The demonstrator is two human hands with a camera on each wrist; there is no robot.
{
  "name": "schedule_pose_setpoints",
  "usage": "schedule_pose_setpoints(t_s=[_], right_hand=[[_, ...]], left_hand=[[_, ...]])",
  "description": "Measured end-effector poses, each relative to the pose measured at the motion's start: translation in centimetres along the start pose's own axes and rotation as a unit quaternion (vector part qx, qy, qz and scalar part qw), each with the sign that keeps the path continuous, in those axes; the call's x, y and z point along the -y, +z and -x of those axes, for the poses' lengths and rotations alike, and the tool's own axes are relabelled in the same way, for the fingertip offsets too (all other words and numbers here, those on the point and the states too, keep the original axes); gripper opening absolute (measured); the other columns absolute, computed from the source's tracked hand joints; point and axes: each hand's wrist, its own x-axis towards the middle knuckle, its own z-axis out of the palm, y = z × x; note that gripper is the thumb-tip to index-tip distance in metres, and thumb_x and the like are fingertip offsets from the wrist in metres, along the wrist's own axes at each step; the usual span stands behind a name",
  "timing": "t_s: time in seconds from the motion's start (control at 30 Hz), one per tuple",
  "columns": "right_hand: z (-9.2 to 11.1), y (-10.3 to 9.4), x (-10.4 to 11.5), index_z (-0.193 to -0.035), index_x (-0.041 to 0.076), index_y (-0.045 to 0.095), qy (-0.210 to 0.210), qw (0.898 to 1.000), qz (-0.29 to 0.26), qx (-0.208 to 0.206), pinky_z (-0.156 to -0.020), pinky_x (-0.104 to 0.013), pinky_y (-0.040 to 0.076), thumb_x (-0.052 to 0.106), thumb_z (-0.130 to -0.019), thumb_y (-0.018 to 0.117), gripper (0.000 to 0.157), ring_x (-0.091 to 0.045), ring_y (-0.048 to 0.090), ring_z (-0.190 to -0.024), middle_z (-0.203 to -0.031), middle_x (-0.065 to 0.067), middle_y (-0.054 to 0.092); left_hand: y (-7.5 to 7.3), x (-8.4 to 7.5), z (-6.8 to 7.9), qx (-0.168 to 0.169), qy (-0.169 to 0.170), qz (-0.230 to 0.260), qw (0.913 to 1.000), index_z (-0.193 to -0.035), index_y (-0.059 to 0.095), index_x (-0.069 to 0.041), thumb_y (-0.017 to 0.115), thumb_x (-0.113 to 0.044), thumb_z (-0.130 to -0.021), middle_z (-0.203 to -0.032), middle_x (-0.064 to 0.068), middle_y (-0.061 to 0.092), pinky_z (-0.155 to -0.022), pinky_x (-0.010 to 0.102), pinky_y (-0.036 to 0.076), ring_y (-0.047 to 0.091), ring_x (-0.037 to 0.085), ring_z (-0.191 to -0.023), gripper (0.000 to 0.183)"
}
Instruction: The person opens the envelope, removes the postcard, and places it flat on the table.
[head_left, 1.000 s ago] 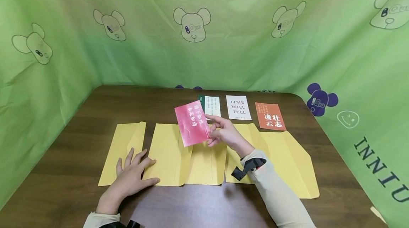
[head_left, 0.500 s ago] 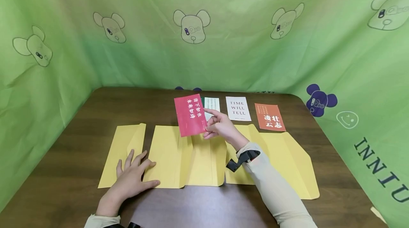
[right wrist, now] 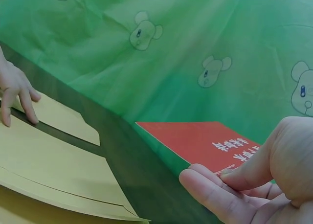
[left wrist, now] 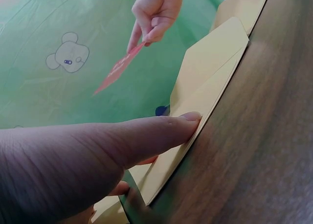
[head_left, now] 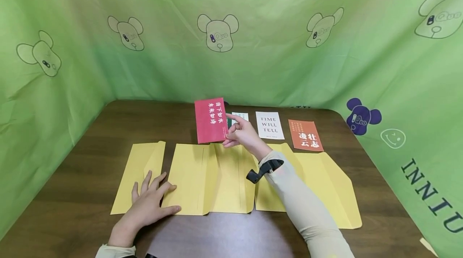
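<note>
My right hand pinches a red card with white characters by its lower right edge. The card is held up over the back of the table, left of a green and white card that my hand partly hides. In the right wrist view thumb and fingers clasp the card at its near corner. My left hand lies with spread fingers across the leftmost yellow envelope and the second yellow envelope. Its thumb rests along the second envelope's near edge in the left wrist view.
Several yellow envelopes lie in a row, with a third overlapped by its neighbour and the rightmost flap outward. Behind them lie a white card and an orange card. A green printed curtain surrounds the brown table.
My right hand has carried the red card back toward the far table edge and slightly left, turning it more upright. The left hand has stayed in place on the envelopes.
</note>
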Motion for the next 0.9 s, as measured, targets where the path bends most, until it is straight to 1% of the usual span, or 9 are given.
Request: schedule_pose_setpoints(t_s=[0.13,0.2,0.3,0.37,0.43,0.53,0.73,0.9], right_hand=[[-0.9,0.3,0.1,-0.155,0.011,0.033,0.014,1.000,-0.002,-0.008,-0.067,-0.042,0.060,-0.019,-0.090,0.049,0.074,-0.024,0.069,-0.061,-0.082,-0.011,0.051],[-1.4,0.5,0.2,-0.155,0.013,0.034,0.020,1.000,-0.004,-0.015,-0.071,-0.046,0.059,-0.018,-0.089,0.049,0.074,-0.025,0.069,-0.062,-0.082,-0.011,0.051],[-2.0,0.8,0.3,-0.154,0.014,0.035,0.023,0.999,-0.008,-0.026,-0.071,-0.046,0.059,-0.019,-0.088,0.049,0.075,-0.026,0.069,-0.062,-0.082,-0.012,0.050],[-2.4,1.0,0.3,-0.154,0.014,0.035,0.023,0.999,-0.013,-0.032,-0.070,-0.045,0.059,-0.019,-0.088,0.049,0.076,-0.025,0.069,-0.061,-0.082,-0.013,0.049],[-2.8,1.2,0.2,-0.155,0.012,0.034,0.024,0.999,-0.021,-0.038,-0.065,-0.041,0.060,-0.020,-0.087,0.049,0.076,-0.025,0.069,-0.059,-0.081,-0.013,0.048],[-3.3,1.4,0.0,-0.155,0.011,0.033,0.025,0.998,-0.031,-0.045,-0.064,-0.040,0.060,-0.021,-0.087,0.049,0.076,-0.024,0.068,-0.058,-0.079,-0.012,0.049],[-4.0,1.7,-0.7,-0.155,0.013,0.033,0.042,0.997,-0.039,-0.054,-0.065,-0.038,0.060,-0.019,-0.089,0.050,0.075,-0.024,0.069,-0.060,-0.078,-0.014,0.054],[-4.6,1.8,-1.7,-0.156,0.014,0.032,0.058,0.995,-0.051,-0.067,-0.066,-0.037,0.060,-0.019,-0.090,0.049,0.075,-0.025,0.069,-0.062,-0.080,-0.018,0.054]], left_hand=[[0.0,0.0,0.0,0.001,-0.001,-0.001,1.0000,-0.114,0.067,-0.022,0.081,-0.050,-0.076,-0.152,0.018,0.040,-0.102,0.077,-0.001,0.007,0.051,-0.145,0.049],[0.0,-0.1,-0.1,0.001,-0.001,-0.001,1.0000,-0.114,0.067,-0.022,0.081,-0.050,-0.076,-0.152,0.018,0.040,-0.102,0.077,-0.001,0.007,0.051,-0.145,0.050],[-0.1,-0.1,-0.1,0.001,0.000,0.000,1.0000,-0.115,0.067,-0.022,0.081,-0.051,-0.077,-0.152,0.018,0.039,-0.102,0.077,-0.002,0.007,0.051,-0.145,0.050],[-0.1,-0.1,-0.1,0.002,0.000,-0.001,1.0000,-0.115,0.067,-0.022,0.081,-0.051,-0.077,-0.152,0.018,0.039,-0.102,0.077,-0.002,0.007,0.051,-0.145,0.050],[-0.1,0.0,-0.1,0.004,-0.001,-0.001,1.0000,-0.115,0.066,-0.022,0.080,-0.051,-0.077,-0.153,0.018,0.039,-0.102,0.077,-0.002,0.006,0.051,-0.145,0.050],[-0.1,0.0,-0.1,0.007,-0.001,0.000,1.0000,-0.116,0.066,-0.022,0.080,-0.052,-0.077,-0.153,0.018,0.039,-0.102,0.077,-0.002,0.006,0.051,-0.145,0.051],[-0.1,0.0,0.0,0.007,0.001,0.002,1.0000,-0.116,0.067,-0.022,0.080,-0.052,-0.077,-0.152,0.019,0.039,-0.102,0.078,-0.002,0.006,0.052,-0.145,0.051],[-0.1,0.1,0.1,0.005,0.002,0.002,1.0000,-0.116,0.067,-0.022,0.080,-0.052,-0.077,-0.152,0.019,0.039,-0.102,0.078,-0.002,0.006,0.052,-0.145,0.051]])
